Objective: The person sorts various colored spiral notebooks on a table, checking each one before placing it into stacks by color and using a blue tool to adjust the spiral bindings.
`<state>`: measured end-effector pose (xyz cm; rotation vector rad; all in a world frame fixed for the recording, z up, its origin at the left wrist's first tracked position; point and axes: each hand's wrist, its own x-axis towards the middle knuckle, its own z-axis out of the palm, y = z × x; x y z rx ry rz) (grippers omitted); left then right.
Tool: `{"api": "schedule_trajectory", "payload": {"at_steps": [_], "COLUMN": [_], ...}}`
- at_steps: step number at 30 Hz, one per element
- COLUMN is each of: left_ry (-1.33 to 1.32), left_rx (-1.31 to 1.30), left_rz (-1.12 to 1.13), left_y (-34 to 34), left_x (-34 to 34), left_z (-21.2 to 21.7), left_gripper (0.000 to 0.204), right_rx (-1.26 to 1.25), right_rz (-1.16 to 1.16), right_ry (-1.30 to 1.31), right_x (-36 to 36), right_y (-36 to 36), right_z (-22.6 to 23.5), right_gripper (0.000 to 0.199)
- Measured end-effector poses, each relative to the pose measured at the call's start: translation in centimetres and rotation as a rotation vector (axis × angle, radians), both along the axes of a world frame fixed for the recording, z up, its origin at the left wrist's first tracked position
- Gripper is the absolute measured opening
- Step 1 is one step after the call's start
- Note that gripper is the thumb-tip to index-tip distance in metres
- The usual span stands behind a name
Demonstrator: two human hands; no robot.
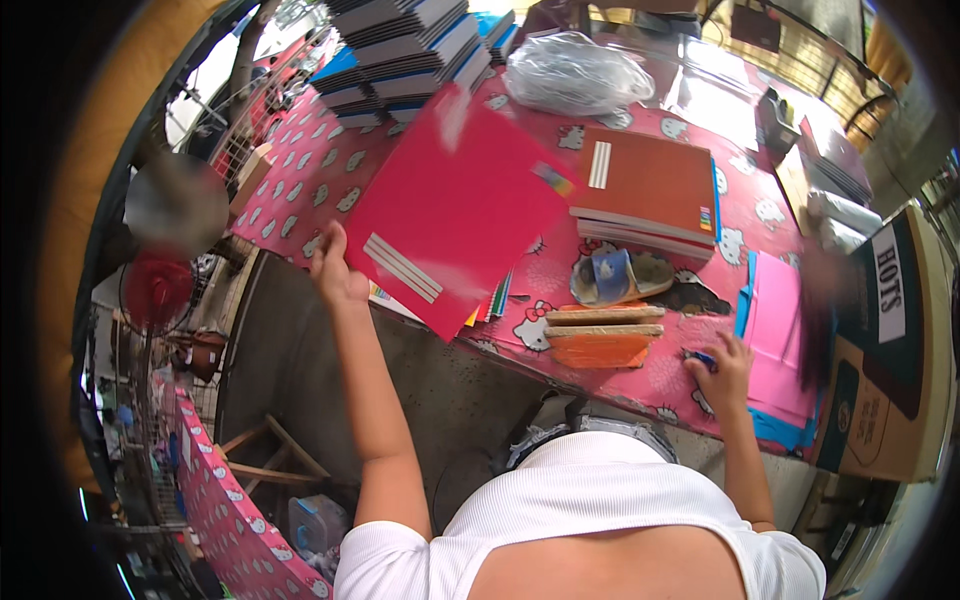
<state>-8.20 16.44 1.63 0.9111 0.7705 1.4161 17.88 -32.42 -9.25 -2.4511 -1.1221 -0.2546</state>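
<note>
A large red folder, blurred along its upper edge, lies tilted over the left-middle of the table. At its left edge is my left hand, fingers raised and apart from a grip; I cannot tell whether they touch the cover. White and coloured sheets peek out under the folder's lower edge. Near the table's front right, my right hand closes thumb and fingers on a small dark blue object, its kind unclear. Just right of that hand lie pink folders over blue ones.
Brown folders are stacked at mid-table, with a blue-and-tan roll and orange-and-wood blocks in front. Behind stand tall stacks of blue-edged folders and a clear plastic bundle. A cardboard box borders the right side.
</note>
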Motion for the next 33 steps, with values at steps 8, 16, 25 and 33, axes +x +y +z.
{"api": "schedule_trajectory", "payload": {"at_steps": [8,16,25,33], "left_ry": [0.623,0.32,1.276,1.065], "left_rx": [0.104,0.078,1.196,1.347], "left_rz": [0.407,-0.041,-0.78,-0.674], "left_y": [2.9,-5.6,-25.5,-24.5], "left_x": [-4.1,6.5,12.6,12.7], "left_z": [-14.4,-5.0,-5.9,-6.4], "left_gripper": [0.013,0.02,0.061,0.063], "right_rx": [0.243,-0.304,-0.133,-0.277], "right_rz": [0.446,0.721,0.897,0.921], "right_ry": [-0.163,0.004,0.226,0.138], "right_x": [7.3,11.1,12.6,12.4], "right_y": [22.3,30.7,31.1,31.1], "right_z": [6.1,5.8,6.4,7.0], "right_gripper": [0.024,0.016,0.028,0.025]}}
